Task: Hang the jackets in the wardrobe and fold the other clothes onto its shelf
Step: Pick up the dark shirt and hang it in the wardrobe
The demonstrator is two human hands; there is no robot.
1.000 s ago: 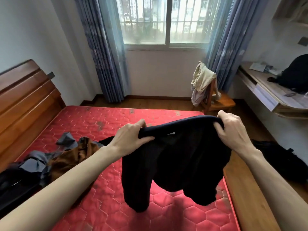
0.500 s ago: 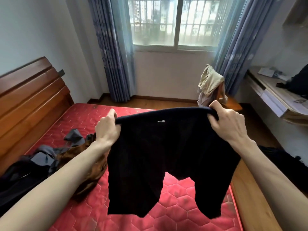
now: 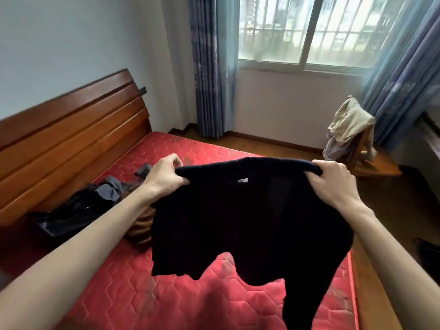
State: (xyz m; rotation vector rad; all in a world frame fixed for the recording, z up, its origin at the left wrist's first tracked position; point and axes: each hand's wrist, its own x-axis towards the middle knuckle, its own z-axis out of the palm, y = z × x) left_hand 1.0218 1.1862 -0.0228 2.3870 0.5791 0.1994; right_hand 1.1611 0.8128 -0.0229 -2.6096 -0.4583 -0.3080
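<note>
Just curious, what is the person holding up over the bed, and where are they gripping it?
Black trousers, gripped at the waistband's two ends by the left hand and right hand.

Matt black cloth garment (image 3: 250,217), quilted red fabric mattress (image 3: 166,294), glossy varnished wooden headboard (image 3: 71,134), sheer blue curtains (image 3: 209,67)

A bedroom in a home. A bed with a bare red quilted mattress (image 3: 166,294) and a slatted wooden headboard (image 3: 71,139) stands against a plain pale wall. Blue curtains (image 3: 209,67) flank a barred sliding window (image 3: 309,32); the floor (image 3: 273,145) is wood with a dark skirting. Loose dark clothes (image 3: 78,210) lie heaped on the mattress near the headboard, and pale garments (image 3: 350,122) are draped over a wooden chair (image 3: 371,167) beside the window.
</note>
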